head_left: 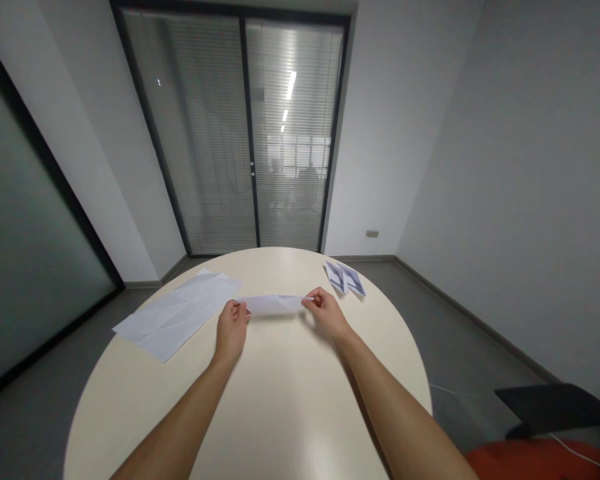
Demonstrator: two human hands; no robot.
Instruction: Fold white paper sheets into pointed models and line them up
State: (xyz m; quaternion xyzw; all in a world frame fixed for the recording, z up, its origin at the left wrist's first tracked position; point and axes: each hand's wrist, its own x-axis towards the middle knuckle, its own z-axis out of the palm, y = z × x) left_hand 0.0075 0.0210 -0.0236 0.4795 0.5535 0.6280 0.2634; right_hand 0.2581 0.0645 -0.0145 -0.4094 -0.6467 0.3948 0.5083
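Note:
A narrow folded strip of white paper (275, 304) is stretched between my two hands just above the round cream table (280, 400). My left hand (231, 328) pinches the strip's left end with its fingers closed. My right hand (326, 312) pinches the right end the same way. Both forearms reach in from the bottom of the view.
A large creased white sheet (180, 313) lies on the table to the left of my hands. A small folded paper piece with dark print (345, 278) lies near the far right rim. A dark chair (555, 407) stands at the lower right. Glass doors with blinds are behind the table.

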